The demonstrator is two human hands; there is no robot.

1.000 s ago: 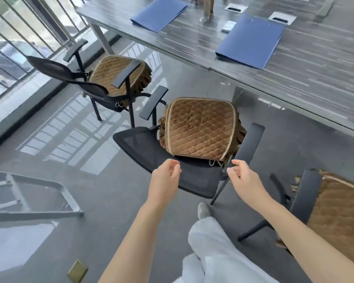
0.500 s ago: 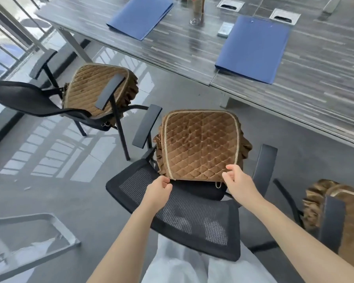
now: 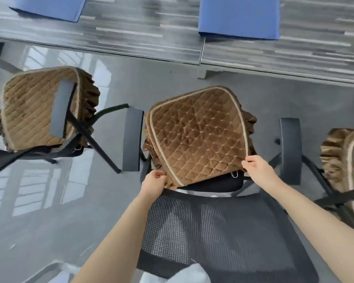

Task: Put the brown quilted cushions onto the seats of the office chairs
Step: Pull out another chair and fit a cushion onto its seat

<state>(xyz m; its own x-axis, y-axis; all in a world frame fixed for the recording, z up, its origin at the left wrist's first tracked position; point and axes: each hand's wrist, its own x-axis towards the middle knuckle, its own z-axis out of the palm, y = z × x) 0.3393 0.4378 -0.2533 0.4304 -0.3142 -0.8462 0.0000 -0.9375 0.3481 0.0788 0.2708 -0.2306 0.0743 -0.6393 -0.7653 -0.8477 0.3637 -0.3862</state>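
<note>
A brown quilted cushion (image 3: 198, 135) with a tan border lies over the seat of the black mesh office chair (image 3: 223, 227) right below me. Its near edge is lifted off the black seat. My left hand (image 3: 152, 183) pinches the cushion's near left corner. My right hand (image 3: 258, 169) pinches its near right corner. A second brown cushion (image 3: 31, 111) covers the seat of the chair on the left. A third cushion (image 3: 345, 160) is partly in view at the right edge, on another chair.
A long grey striped table (image 3: 151, 37) runs across the top, with two blue folders (image 3: 239, 17) on it. The middle chair's armrests (image 3: 132, 141) flank the cushion. The floor is glossy grey. My white trouser leg (image 3: 178, 274) shows at the bottom.
I have moved closer over the middle chair. Both hands reached forward from the backrest and took hold of the cushion's near corners, lifting that edge.
</note>
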